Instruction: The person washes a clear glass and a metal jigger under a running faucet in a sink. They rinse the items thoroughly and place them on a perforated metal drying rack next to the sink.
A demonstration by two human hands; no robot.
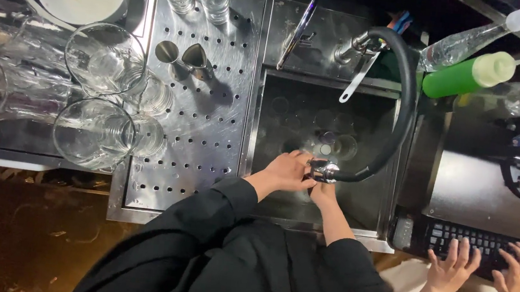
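Head view: over the sink point(276, 112), left hand point(286, 171) and right hand point(324, 193) meet under the faucet nozzle point(323, 169), rinsing, I judge; grips unclear; next calls for shutting off water.

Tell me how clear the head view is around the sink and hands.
Head view: wide-angle bending at the edges; glare on the perforated steel drainboard; the dark sink basin is dim; left hand sharp, right hand partly hidden under the black hose's chrome nozzle.

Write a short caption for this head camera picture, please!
Both hands, left hand and right hand, meet under the hose nozzle over the sink.
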